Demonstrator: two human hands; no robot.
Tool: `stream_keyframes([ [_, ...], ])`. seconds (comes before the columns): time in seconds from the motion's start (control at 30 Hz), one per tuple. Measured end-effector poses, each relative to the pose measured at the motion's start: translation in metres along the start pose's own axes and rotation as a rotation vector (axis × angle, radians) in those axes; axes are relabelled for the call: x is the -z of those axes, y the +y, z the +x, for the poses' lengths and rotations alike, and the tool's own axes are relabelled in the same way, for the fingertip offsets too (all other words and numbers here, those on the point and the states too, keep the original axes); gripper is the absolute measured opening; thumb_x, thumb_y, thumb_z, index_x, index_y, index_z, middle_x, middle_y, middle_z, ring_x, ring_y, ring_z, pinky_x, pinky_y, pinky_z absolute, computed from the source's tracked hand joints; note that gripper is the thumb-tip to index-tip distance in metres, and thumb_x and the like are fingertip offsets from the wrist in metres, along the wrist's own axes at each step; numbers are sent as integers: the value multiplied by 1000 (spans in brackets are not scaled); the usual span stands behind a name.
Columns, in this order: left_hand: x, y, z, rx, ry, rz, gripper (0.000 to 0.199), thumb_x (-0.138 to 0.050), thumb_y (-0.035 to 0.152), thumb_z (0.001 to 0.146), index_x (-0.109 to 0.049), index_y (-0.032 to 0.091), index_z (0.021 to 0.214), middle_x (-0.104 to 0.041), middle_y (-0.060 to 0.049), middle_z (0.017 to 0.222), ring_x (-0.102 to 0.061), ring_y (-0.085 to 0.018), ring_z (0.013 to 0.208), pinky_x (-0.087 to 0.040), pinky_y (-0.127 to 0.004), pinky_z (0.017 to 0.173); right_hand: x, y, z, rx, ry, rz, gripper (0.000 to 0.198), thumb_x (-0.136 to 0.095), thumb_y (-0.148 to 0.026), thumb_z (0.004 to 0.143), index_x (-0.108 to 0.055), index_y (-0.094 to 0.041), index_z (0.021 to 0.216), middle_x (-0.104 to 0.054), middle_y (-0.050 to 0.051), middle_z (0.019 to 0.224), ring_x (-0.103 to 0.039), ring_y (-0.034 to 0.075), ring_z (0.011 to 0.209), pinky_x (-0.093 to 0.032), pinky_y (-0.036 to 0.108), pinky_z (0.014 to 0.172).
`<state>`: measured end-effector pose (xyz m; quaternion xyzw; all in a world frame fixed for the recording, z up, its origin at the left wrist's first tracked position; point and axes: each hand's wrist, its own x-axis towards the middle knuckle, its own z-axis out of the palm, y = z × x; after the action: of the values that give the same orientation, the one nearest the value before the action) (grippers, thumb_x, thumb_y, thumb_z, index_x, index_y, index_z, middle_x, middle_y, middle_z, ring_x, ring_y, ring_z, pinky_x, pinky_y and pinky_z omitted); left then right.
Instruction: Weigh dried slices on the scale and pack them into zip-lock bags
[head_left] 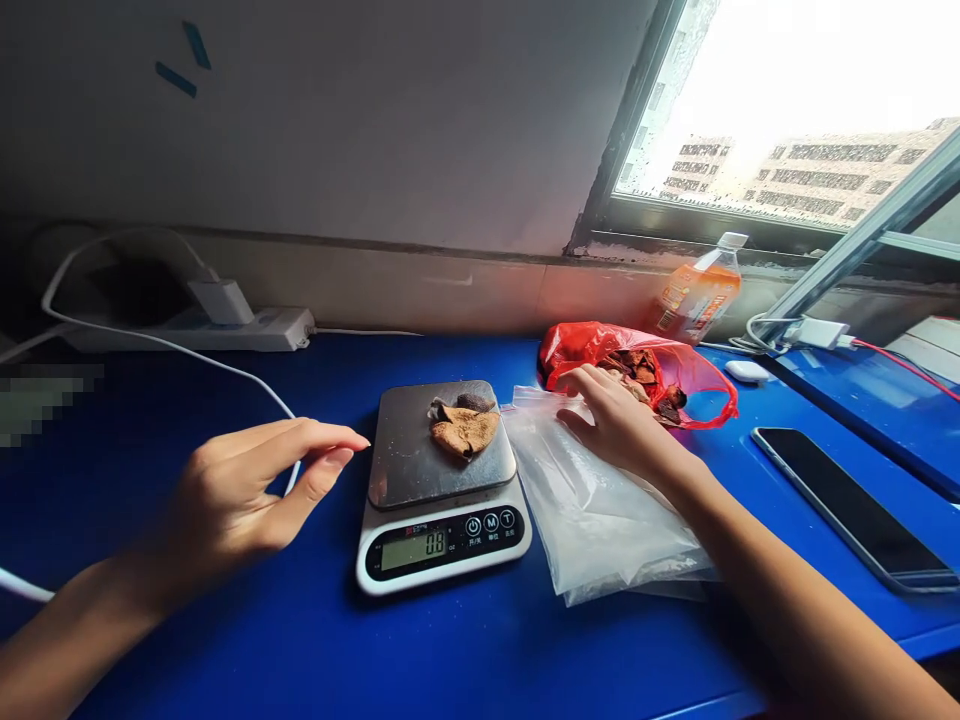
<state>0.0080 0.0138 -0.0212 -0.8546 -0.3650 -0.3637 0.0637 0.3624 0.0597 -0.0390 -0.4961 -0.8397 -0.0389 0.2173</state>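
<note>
A kitchen scale (444,515) with a steel plate stands in the middle, its display reading 0.8. On the plate lie several brown dried peel pieces (466,430). My left hand (270,485) hovers just left of the scale, thumb and forefinger a little apart and nothing between them. My right hand (611,415) is held over the top end of some clear zip bags (592,510), in front of a red plastic bag (577,345). Its thumb and forefinger are apart, with its other fingers partly hidden. More dried pieces (637,370) show in the red bag's mouth.
Behind the red bag stands a bottle of orange drink (697,290). A phone (855,505) and a white earphone case (746,371) lie to the right. At the back left, a power strip (270,330) feeds a white cable (187,345) across the blue table (300,640).
</note>
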Motion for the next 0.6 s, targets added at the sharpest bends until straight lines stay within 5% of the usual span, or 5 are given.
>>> stream_keyframes([
  [0.27, 1, 6, 3, -30, -3, -24, 14, -54, 15, 90, -65, 23, 92, -70, 6, 75, -65, -7, 64, -50, -17, 63, -4, 4, 5, -12, -23, 11, 7, -52, -18, 86, -57, -18, 91, -65, 9, 94, -57, 24, 92, -45, 37, 81],
  [0.6, 1, 16, 7, -42, -21, -53, 13, -54, 13, 88, -65, 18, 90, -73, 2, 79, -67, -10, 66, -52, -21, 62, -9, 18, 15, 4, 37, -16, 17, -45, -14, 79, -56, -17, 92, -64, 11, 92, -59, 24, 88, -46, 38, 76],
])
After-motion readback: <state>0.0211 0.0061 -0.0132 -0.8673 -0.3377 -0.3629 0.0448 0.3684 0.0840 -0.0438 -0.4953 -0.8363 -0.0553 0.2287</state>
